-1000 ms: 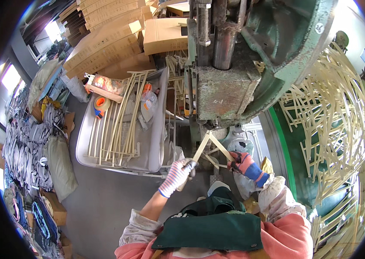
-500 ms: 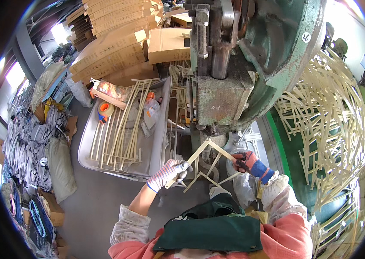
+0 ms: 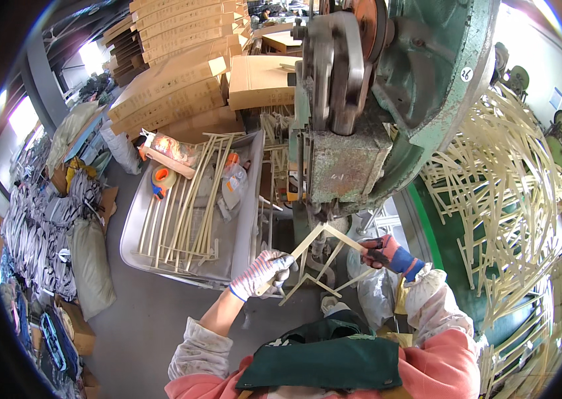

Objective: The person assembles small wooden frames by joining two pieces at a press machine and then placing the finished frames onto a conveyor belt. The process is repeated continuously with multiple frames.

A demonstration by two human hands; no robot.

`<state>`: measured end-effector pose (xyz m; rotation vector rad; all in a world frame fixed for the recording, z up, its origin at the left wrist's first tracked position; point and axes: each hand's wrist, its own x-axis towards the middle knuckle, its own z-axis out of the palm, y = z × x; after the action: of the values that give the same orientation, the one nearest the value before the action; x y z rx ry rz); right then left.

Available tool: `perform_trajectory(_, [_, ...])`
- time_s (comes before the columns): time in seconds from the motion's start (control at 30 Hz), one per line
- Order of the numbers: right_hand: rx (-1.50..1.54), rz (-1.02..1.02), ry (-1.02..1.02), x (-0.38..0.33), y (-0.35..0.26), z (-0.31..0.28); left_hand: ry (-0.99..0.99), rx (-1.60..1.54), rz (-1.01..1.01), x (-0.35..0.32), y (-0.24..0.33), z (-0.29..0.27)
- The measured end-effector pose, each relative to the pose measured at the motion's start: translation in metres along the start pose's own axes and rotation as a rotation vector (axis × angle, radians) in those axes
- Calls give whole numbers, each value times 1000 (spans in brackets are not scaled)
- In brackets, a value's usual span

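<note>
Both my gloved hands grip a jointed frame of thin cream-coloured strips [image 3: 306, 243]. My left hand [image 3: 264, 271], in a striped glove, is closed round the left strip. My right hand [image 3: 388, 255], in a blue and red glove with dark fingertips, pinches the right strip. The two upper strips meet in a peak right under the head of a green press machine [image 3: 347, 166]. Whether the peak touches the tooling cannot be made out. Further crossing strips of the frame hang below, between my hands.
A pale plastic bin [image 3: 244, 249] at left holds long cream strips, a tape dispenser [image 3: 162, 178] and bags. Cardboard boxes [image 3: 188, 93] are stacked behind it. A large heap of cream strips [image 3: 493, 206] lies on a green surface at right. Grey bundles [image 3: 45, 219] stand far left.
The press linkage above my hands has shifted and is blurred by motion. The view has tilted slightly. Both hands keep their hold, and the frame's peak stays under the press head.
</note>
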<state>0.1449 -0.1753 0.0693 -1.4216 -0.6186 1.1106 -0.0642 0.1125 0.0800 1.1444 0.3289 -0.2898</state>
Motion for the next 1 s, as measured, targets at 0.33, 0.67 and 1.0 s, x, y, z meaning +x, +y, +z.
perform_trajectory(0.33, [-800, -268, 434, -24, -1, 60, 240, 398, 95, -36, -12, 14])
perform_trajectory(0.67, [-1110, -450, -31, -118, -36, 47, -166, 1279, 452, -95, 24, 15])
perform_trajectory(1.0, [-629, -384, 793, -210, -3, 70, 200, 961, 449, -85, -42, 201])
